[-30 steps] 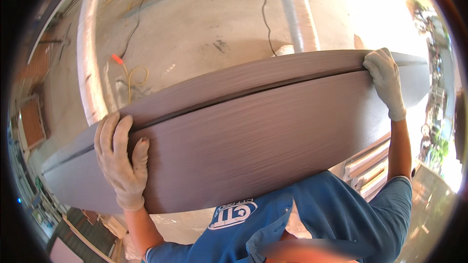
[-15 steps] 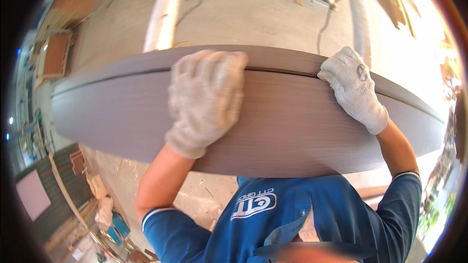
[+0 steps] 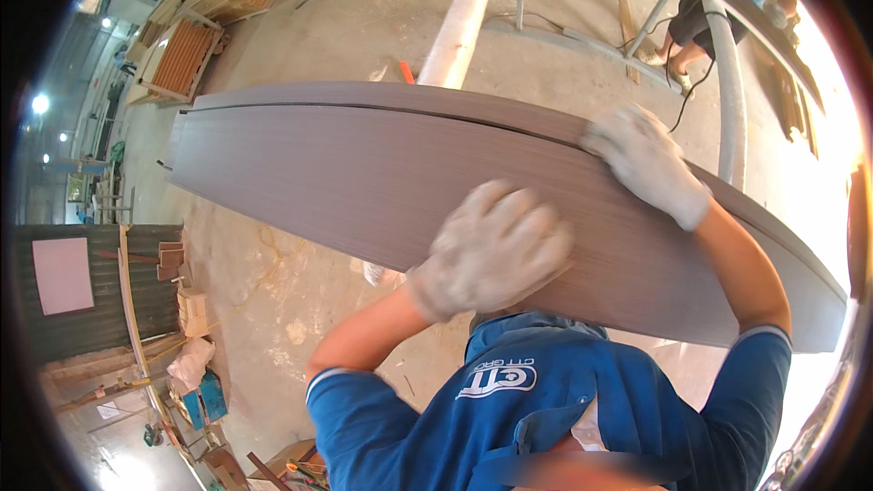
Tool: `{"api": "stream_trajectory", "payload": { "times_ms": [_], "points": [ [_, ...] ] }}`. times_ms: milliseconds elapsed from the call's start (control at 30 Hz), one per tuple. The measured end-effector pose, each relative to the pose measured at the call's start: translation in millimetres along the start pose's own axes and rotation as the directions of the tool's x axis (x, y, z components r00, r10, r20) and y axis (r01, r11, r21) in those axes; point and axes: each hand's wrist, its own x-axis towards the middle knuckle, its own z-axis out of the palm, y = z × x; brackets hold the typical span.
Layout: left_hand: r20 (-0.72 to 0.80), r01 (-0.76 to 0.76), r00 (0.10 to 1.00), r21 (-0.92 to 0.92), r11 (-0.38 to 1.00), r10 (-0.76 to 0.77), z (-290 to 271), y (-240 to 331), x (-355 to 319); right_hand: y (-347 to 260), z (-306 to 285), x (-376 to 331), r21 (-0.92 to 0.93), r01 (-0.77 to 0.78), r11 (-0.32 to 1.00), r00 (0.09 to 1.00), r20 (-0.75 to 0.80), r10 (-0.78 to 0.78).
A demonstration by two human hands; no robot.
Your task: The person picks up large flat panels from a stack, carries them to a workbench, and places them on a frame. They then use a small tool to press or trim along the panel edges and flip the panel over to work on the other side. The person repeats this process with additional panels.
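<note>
A long, dark grey-brown board (image 3: 364, 164) stretches across in front of me, with a narrow dark groove running along its far side. My right hand (image 3: 647, 162), in a pale grey work glove, grips the board's far edge, fingers curled over the groove. Gloved alike, my left hand (image 3: 500, 250) is over the near half of the board, blurred by motion. Its fingers are curled in, and whatever they may hold is hidden from view.
Beyond the board, a pale round post (image 3: 466, 18) and a second post (image 3: 727, 91) rise. Another person's legs (image 3: 696, 41) show at the far right, near a dark cable (image 3: 687, 100). At left lie slatted wooden panels (image 3: 182, 55), a blue box (image 3: 205, 400) and wood pieces (image 3: 193, 311).
My left hand has left the board's far edge and come nearer to me and rightward. My right hand stays at the far edge. The view has turned, so the board now slants.
</note>
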Motion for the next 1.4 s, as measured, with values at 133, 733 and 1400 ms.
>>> {"api": "stream_trajectory", "payload": {
  "times_ms": [133, 733, 1400],
  "points": [
    [-0.041, 0.204, 0.978, 0.006, 0.979, -0.203, -22, -12, -68, 36, 6, -33, -0.071, -0.09, 0.993, 0.996, 0.02, 0.092],
    [0.01, 0.28, 0.958, 0.193, 0.941, -0.287, 2, 0, -106, -82, 51, 107, -0.524, 0.458, 0.719, 0.798, -0.115, -0.592],
    [-0.029, 0.494, 0.866, 0.194, 0.848, -0.498, 103, 184, 64, 418, -134, -462, -0.28, -0.636, 0.719, 0.77, -0.171, 0.615]
  ]
}}
